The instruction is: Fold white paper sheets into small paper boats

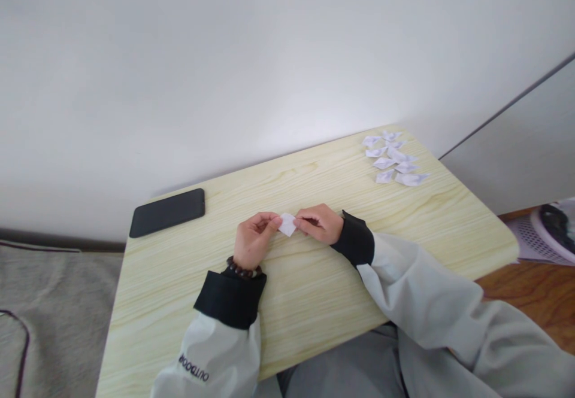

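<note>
A small piece of folded white paper (287, 224) is held up between my two hands over the middle of the table. My left hand (255, 237) pinches its left corner between thumb and fingers, and a dark bead bracelet circles that wrist. On the other side, my right hand (321, 223) grips the right corner the same way. The paper looks roughly diamond-shaped; its finer folds are too small to make out. Several folded white paper pieces (395, 158) with pointed ends lie grouped at the table's far right.
A black smartphone (168, 212) lies at the back left of the pale wood-grain table (309, 302). The white wall (269, 57) runs along the table's back edge. On the floor to the right stands a pale purple perforated basket (534, 239) holding something dark.
</note>
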`<action>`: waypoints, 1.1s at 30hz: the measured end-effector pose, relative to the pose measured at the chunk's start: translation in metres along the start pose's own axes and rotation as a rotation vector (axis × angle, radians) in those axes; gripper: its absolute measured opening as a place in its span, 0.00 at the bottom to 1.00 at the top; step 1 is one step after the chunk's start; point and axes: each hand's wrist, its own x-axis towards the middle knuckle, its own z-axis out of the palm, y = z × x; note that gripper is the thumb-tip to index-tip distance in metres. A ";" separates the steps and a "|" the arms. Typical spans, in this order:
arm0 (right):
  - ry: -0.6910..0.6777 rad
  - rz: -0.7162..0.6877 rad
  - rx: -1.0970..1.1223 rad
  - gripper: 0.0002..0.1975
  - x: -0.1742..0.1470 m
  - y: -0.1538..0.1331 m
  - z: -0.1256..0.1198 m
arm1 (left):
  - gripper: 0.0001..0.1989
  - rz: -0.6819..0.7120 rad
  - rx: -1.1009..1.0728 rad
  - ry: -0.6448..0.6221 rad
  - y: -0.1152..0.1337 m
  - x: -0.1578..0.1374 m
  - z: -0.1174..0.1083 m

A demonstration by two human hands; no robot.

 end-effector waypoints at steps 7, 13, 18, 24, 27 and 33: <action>0.045 0.016 0.003 0.17 0.002 -0.003 0.002 | 0.20 0.030 0.022 -0.003 0.001 -0.001 0.003; 0.074 0.033 -0.041 0.12 0.004 -0.004 0.008 | 0.16 0.061 -0.026 0.060 -0.005 0.000 0.006; 0.104 0.044 -0.064 0.11 0.014 -0.002 0.010 | 0.16 0.070 -0.084 0.124 -0.006 0.000 0.007; 0.118 -0.032 -0.015 0.12 0.031 -0.004 0.016 | 0.13 0.104 -0.163 0.260 -0.010 0.000 0.000; 0.119 -0.041 0.000 0.12 0.032 -0.004 0.019 | 0.11 0.075 -0.192 0.239 -0.010 0.002 -0.005; 0.092 -0.016 0.032 0.12 0.027 -0.001 0.017 | 0.12 0.052 -0.156 0.177 -0.013 0.003 -0.009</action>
